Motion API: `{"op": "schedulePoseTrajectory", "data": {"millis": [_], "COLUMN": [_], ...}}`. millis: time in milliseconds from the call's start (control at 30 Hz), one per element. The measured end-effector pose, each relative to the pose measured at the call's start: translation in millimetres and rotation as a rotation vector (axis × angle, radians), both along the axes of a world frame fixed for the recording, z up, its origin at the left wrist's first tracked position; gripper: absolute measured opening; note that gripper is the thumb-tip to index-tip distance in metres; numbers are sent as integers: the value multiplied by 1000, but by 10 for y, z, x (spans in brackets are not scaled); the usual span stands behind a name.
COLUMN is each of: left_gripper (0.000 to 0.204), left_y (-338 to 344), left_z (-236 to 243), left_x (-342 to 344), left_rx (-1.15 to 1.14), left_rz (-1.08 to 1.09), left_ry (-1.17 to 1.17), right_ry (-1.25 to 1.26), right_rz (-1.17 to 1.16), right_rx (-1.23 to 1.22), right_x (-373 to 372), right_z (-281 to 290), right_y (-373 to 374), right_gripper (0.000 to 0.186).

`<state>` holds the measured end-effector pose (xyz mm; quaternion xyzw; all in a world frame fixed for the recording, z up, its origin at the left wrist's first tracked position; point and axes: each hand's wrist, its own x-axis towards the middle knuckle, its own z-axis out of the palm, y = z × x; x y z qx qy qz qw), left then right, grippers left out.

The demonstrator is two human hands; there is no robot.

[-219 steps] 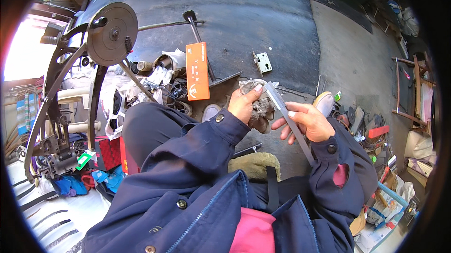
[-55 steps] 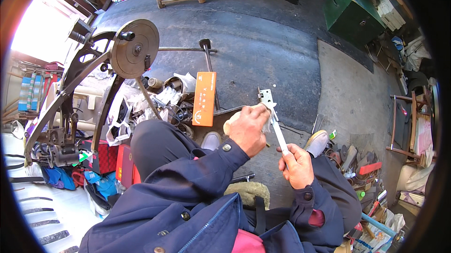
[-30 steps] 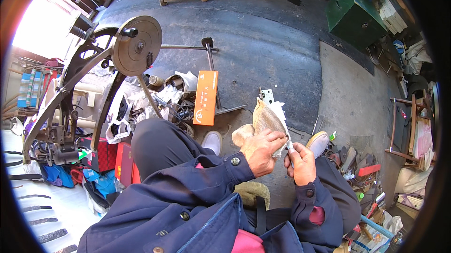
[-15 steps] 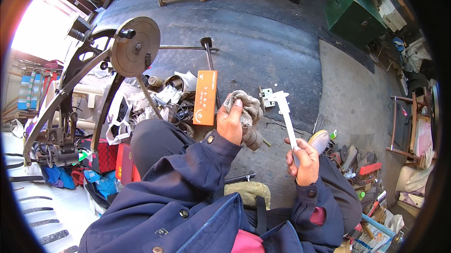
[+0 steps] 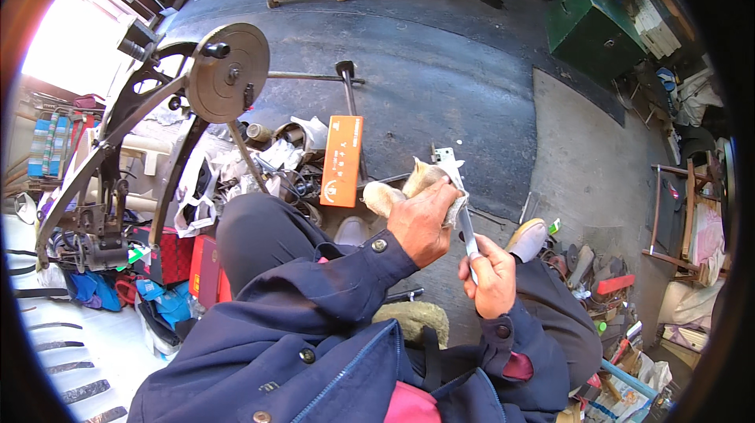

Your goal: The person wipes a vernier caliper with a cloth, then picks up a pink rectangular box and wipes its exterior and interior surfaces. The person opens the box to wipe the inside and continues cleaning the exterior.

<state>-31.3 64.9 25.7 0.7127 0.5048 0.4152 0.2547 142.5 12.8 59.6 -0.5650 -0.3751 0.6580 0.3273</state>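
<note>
One silver metal caliper (image 5: pixel 466 231): beige-grey cloth (image 5: pixel 424 178) against its bar
Left hand (image 5: pixel 425 225): grip closed over cloth
Right hand (image 5: pixel 491 277): grip wrapped round caliper's lower end

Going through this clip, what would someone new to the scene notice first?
Probably the bright orange box, ahead and to the left of the hands, and the big round wheel on the dark metal machine at the picture's left. Then the eye would likely drop to the centre, where the left hand holds a beige cloth against a metal caliper gripped by the right hand.
</note>
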Motion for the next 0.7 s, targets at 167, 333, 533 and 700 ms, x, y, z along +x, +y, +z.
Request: {"op": "schedulePoseTrajectory", "data": {"millis": [167,333,533,700], "left_gripper": [38,28,23,14], "left_y": [-166,-177,51,53], "left_z": [25,17,-43,-18], "left_x": [69,65,-114,-175], "left_rx": [-73,60,-371,-290], "left_rz": [-166,-125,23,96], "left_ry": [-20,-127,-914,-659], "right_ry": [5,43,144,122], "right_rz": [-26,-72,-125,-132], "right_rx": [-21,-39,-56,-69], "right_x": [55,82,82,48], "right_z": [-80,-94,-49,-16], "right_y": [25,69,93,78], "right_gripper": [34,33,36,37]}}
